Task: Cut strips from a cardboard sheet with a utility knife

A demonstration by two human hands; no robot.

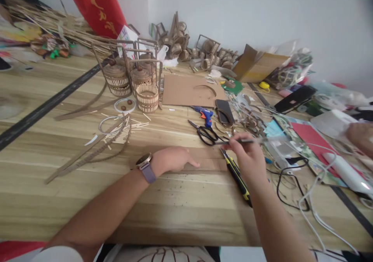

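My left hand (171, 159), with a watch on its wrist, presses down on a strip of brown cardboard (214, 162); its thumb stretches out to the right and the other fingers are partly hidden. In my right hand (247, 153) is a thin dark pen-like rod (246, 141), gripped between thumb and fingers above the strip's right end. Motion blurs the rod's ends. Just under that hand lies a yellow and black utility knife (237, 176). Black-handled scissors (204, 133) and a blue glue gun (205, 115) rest beyond the strip.
Small slatted wooden buckets (147, 98) with tall handles stand at the back left, near loose sticks (128, 132) and curved strips. A cardboard sheet (186, 89) lies behind the glue gun, beside a phone (224, 111). White cables (309, 200) cross the right side. Another person's hand (361, 137) shows there.
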